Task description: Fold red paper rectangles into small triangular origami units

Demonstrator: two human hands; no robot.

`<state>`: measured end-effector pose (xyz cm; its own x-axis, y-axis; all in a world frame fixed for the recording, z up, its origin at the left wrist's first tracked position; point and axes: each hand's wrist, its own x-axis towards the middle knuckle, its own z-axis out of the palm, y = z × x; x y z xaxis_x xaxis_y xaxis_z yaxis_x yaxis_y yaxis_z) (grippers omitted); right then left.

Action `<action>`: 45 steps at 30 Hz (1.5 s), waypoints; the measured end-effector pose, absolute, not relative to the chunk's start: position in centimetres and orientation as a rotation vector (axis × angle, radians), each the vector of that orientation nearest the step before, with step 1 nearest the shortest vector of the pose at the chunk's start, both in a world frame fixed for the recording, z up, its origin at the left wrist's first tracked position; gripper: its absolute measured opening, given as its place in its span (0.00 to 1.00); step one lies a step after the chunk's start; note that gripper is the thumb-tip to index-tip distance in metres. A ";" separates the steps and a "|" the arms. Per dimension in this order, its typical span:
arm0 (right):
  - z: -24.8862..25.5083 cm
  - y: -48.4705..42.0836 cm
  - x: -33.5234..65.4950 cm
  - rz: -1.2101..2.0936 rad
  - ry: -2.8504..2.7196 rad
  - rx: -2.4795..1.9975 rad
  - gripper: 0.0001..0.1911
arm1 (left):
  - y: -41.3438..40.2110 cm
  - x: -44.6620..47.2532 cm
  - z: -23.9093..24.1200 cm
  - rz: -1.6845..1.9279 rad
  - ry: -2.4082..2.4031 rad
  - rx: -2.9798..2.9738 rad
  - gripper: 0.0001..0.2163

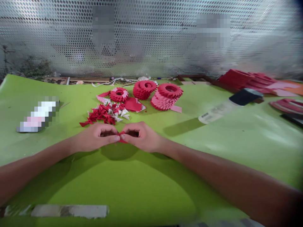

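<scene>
A small piece of red paper (123, 140) is pinched between the fingertips of both hands, held just over the green tabletop. My left hand (94, 137) grips its left side with thumb and fingers closed. On the right side, my right hand (143, 136) pinches it the same way, the two thumbs nearly meeting. The fingers cover most of the paper, so its folds are hard to make out. Just beyond my hands lies a pile of small folded red and white paper pieces (106, 112). Beside that pile is a stack of red paper squares (133, 104).
Behind the pile stand a small red-and-pink paper ring (119, 94), a red paper roll (144, 89) and a pink-and-red one (167, 97). A clear bottle with a dark cap (220, 110) lies to the right. Red paper stacks (246, 80) sit at the back right; a perforated metal wall (153, 41) rises behind.
</scene>
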<state>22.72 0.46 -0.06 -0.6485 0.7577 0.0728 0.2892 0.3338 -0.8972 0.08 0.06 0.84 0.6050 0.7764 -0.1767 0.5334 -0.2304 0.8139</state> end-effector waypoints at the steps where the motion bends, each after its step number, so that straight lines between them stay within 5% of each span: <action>1: 0.0 0.5 22.7 1.271 -2.119 -0.905 0.10 | -0.1 0.2 0.8 0.340 1.065 1.911 0.15; 16: 0.2 0.3 22.7 1.272 -2.055 -0.966 0.14 | -0.2 0.5 0.2 0.555 1.086 1.907 0.16; 45: 0.1 0.4 22.5 1.265 -2.041 -1.018 0.15 | -0.3 0.5 0.6 0.402 1.145 1.929 0.17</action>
